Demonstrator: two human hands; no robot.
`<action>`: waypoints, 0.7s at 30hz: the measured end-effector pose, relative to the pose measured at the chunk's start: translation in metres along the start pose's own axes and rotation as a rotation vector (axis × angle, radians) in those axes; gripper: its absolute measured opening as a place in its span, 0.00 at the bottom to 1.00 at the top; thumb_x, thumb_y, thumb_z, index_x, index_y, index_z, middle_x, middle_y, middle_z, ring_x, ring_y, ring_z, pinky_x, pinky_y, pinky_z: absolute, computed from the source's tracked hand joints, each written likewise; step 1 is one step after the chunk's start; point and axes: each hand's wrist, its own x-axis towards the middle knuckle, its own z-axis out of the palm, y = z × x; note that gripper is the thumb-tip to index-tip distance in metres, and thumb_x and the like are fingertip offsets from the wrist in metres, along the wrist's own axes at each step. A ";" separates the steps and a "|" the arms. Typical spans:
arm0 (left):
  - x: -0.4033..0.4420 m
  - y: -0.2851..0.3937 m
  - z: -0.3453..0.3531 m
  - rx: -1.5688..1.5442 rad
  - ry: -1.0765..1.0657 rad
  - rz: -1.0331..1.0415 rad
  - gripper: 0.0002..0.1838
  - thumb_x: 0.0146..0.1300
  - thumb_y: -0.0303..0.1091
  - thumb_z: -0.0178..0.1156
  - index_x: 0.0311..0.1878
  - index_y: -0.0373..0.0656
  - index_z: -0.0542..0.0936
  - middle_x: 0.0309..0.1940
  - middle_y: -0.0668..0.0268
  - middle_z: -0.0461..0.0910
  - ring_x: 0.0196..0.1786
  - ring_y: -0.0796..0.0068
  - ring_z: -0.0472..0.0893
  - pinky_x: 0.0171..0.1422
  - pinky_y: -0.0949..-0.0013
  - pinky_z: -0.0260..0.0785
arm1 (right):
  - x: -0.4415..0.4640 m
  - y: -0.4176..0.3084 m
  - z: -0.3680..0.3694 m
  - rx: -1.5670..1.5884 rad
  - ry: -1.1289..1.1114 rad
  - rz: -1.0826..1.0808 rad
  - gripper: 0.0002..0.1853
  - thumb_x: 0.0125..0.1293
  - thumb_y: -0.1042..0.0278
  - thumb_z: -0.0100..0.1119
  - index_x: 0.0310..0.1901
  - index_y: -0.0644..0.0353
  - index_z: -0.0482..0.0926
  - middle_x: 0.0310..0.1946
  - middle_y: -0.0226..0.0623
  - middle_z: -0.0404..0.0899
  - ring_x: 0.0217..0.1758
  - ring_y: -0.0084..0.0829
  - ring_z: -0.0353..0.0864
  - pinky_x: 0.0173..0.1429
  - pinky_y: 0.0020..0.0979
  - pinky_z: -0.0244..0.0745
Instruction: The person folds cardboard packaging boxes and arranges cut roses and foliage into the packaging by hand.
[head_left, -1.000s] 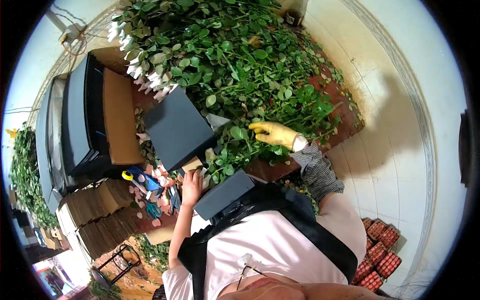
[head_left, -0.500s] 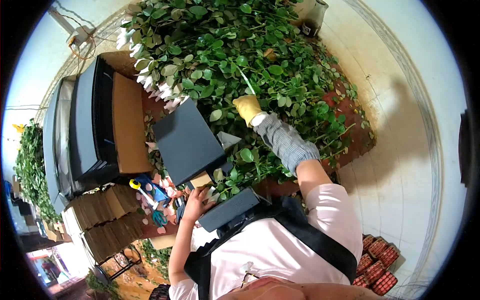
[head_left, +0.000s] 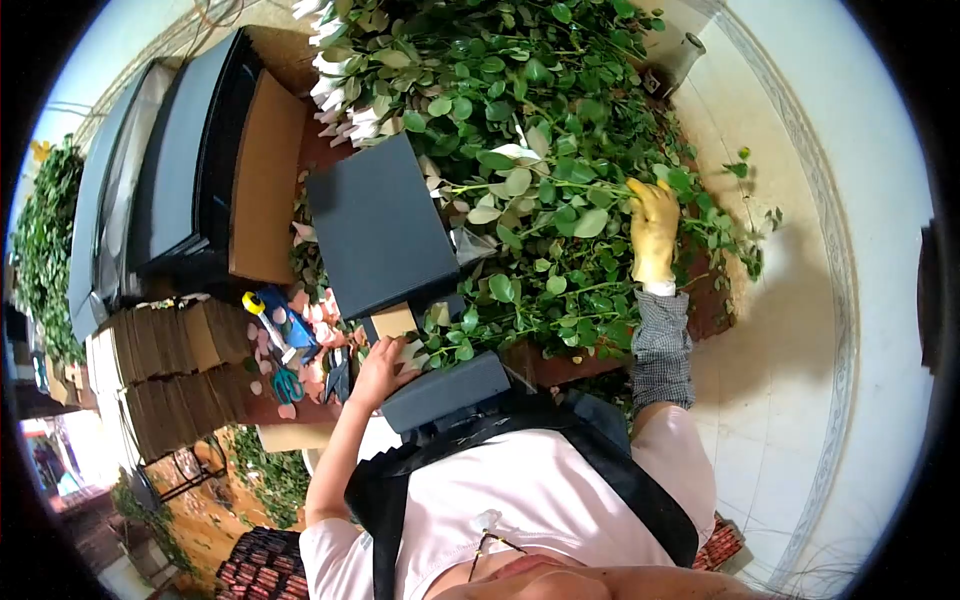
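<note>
My bare left hand (head_left: pixel 385 372) is at the near side of the table, its fingers curled round the pale heads of leafy roses (head_left: pixel 465 335). They lie between a piece of cardboard (head_left: pixel 393 320) and a dark grey block (head_left: pixel 445 392) against my body. My right hand (head_left: pixel 655 225), in a yellow glove with a grey sleeve above it, is closed on a leafy rose stem (head_left: pixel 590 190) at the right of the pile. Leaves hide part of its grip. A big heap of green rose stems (head_left: pixel 560 100) covers the table, with white-wrapped heads (head_left: pixel 345 110) on the left.
A dark grey box (head_left: pixel 380 225) stands left of the stems. Larger grey and brown boards (head_left: pixel 265 180) and stacked cardboard (head_left: pixel 175 370) are farther left. Teal scissors (head_left: pixel 287 385), a yellow-and-white tool (head_left: pixel 268 325) and pink petals lie nearby. A tiled wall (head_left: pixel 770 360) bounds the right side.
My right hand has moved right across the pile, and a leafy stem now stretches past it on both sides. My left hand stays by the rose heads. The view has shifted.
</note>
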 end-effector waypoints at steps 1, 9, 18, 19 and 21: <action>0.000 0.000 -0.001 -0.026 0.004 0.012 0.31 0.50 0.36 0.74 0.57 0.40 0.75 0.44 0.54 0.74 0.50 0.50 0.76 0.56 0.56 0.71 | -0.001 -0.008 -0.005 -0.029 0.035 0.030 0.13 0.58 0.78 0.63 0.46 0.60 0.83 0.40 0.45 0.85 0.44 0.46 0.83 0.63 0.45 0.71; -0.001 -0.004 0.005 -0.033 0.053 0.036 0.30 0.50 0.37 0.74 0.57 0.40 0.76 0.45 0.55 0.74 0.50 0.50 0.77 0.55 0.55 0.72 | 0.013 -0.026 0.008 -0.335 0.237 0.092 0.15 0.62 0.76 0.62 0.50 0.52 0.84 0.42 0.34 0.85 0.50 0.35 0.82 0.66 0.43 0.71; -0.007 -0.009 0.010 -0.035 0.106 0.036 0.34 0.49 0.38 0.74 0.60 0.40 0.73 0.46 0.54 0.75 0.51 0.49 0.77 0.56 0.55 0.72 | -0.019 -0.010 -0.071 0.058 -0.055 0.187 0.18 0.63 0.86 0.54 0.52 0.58 0.82 0.49 0.40 0.83 0.51 0.38 0.82 0.59 0.36 0.76; -0.007 -0.007 0.008 -0.043 0.097 0.008 0.33 0.49 0.38 0.74 0.58 0.39 0.74 0.46 0.54 0.75 0.51 0.49 0.77 0.56 0.55 0.71 | -0.036 0.000 -0.062 0.133 -0.058 0.247 0.18 0.63 0.85 0.55 0.53 0.56 0.82 0.51 0.38 0.83 0.53 0.38 0.82 0.60 0.35 0.75; -0.007 -0.021 0.018 -0.013 0.104 0.031 0.31 0.48 0.38 0.74 0.55 0.37 0.74 0.46 0.53 0.76 0.52 0.49 0.76 0.56 0.54 0.72 | -0.071 -0.005 -0.052 0.389 -0.246 0.296 0.19 0.63 0.84 0.55 0.54 0.55 0.81 0.52 0.39 0.82 0.53 0.38 0.82 0.58 0.36 0.77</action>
